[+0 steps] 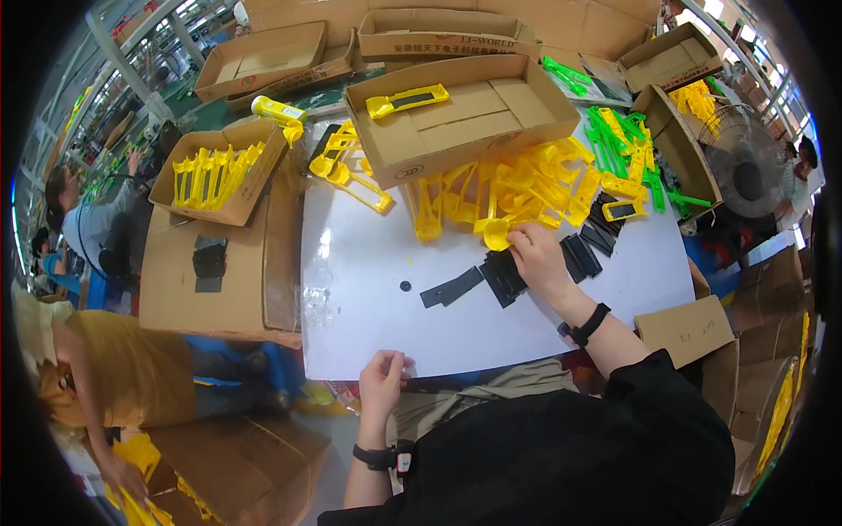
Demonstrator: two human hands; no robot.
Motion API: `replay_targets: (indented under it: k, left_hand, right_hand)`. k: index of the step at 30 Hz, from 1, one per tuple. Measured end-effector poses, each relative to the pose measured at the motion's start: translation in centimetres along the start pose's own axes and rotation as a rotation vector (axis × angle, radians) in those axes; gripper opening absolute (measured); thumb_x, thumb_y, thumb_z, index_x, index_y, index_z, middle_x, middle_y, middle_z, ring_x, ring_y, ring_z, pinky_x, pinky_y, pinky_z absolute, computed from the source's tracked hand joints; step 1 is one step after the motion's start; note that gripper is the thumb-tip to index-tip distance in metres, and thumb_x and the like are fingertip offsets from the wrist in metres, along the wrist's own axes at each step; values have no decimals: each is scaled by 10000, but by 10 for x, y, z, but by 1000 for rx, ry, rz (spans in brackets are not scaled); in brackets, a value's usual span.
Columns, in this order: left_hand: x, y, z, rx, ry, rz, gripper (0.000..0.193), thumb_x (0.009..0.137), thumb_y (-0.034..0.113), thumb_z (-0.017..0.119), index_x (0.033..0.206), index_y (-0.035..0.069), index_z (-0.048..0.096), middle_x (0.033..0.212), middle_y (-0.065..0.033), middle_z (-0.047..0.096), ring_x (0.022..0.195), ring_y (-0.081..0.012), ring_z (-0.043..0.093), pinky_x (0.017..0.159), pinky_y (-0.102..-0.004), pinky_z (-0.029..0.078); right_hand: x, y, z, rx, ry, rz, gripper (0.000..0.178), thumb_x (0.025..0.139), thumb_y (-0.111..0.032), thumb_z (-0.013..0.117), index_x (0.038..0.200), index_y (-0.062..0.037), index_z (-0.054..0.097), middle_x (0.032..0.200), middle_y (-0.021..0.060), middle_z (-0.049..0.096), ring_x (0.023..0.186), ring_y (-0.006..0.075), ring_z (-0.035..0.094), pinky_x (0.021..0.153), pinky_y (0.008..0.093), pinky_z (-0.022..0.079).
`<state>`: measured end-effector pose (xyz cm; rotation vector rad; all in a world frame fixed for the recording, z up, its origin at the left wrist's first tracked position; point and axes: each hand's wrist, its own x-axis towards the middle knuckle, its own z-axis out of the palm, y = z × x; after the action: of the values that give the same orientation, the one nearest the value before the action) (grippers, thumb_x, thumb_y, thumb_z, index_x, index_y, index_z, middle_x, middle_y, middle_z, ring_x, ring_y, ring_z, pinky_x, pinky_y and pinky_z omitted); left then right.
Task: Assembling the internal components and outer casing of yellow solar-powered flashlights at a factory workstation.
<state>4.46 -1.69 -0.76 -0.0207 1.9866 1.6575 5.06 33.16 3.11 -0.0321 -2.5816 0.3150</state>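
Yellow scoop (496,235) (at right grip (538,257))

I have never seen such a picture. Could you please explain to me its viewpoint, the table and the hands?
No machine here: a person works bare-handed, seen from a fisheye camera on their head, so straight edges bend. The white table bears a heap of yellow plastic parts, green parts at far right, and flat black pieces nearer the person. The right hand is at a scoop-ended yellow part; whether it grips, I cannot tell. The left hand, curled, shows nothing in it.
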Motion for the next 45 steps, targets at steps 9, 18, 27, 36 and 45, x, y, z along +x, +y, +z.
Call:
replay_targets:
  k: [9, 18, 27, 36, 45]
  left_hand:
    - [-3, 27, 30, -581, -196, 62, 364, 960, 128, 540, 1289, 16, 430, 1008, -145, 647, 901, -210, 651, 805, -321, 552]
    - [-1, 14, -14, -346, 96, 84, 303, 957, 170, 552, 1219, 25, 501, 993, -106, 644, 850, -222, 663, 670, -294, 556]
    - [7, 26, -24, -589, 57, 138, 358, 929, 78, 575, 1265, 6, 473, 1012, -107, 601, 877, -260, 667, 757, -341, 570]
    - [6, -1, 24, -465, -51, 108, 284, 870, 13, 633, 1150, -27, 606, 1009, -114, 657, 886, -181, 653, 814, -281, 529]
    - [5, -4, 28, -352, -50, 51, 288, 869, 92, 683, 1126, -31, 641, 960, -90, 663, 795, -115, 626, 717, -231, 514]
  right_hand:
    - [-28, -111, 8, 280, -311, -635, 181, 788, -140, 589, 959, -83, 608, 945, 43, 625, 867, 220, 611, 750, 339, 488]
    - [-6, -54, 24, 98, -201, -89, 402, 715, -181, 727, 1072, -62, 587, 1164, 127, 545, 1187, 322, 457, 997, 440, 353]
    - [17, -69, -4, 838, -484, 235, 145, 815, -96, 688, 904, -11, 612, 747, 99, 621, 657, 198, 608, 600, 305, 471]
    - [-25, -110, 14, 855, -442, 384, 173, 763, -65, 736, 904, 2, 661, 715, 73, 629, 616, 126, 556, 591, 262, 451]
    - [-25, -109, 7, 886, -554, 390, 134, 797, -41, 697, 895, 33, 644, 732, 69, 642, 667, 120, 590, 622, 246, 469]
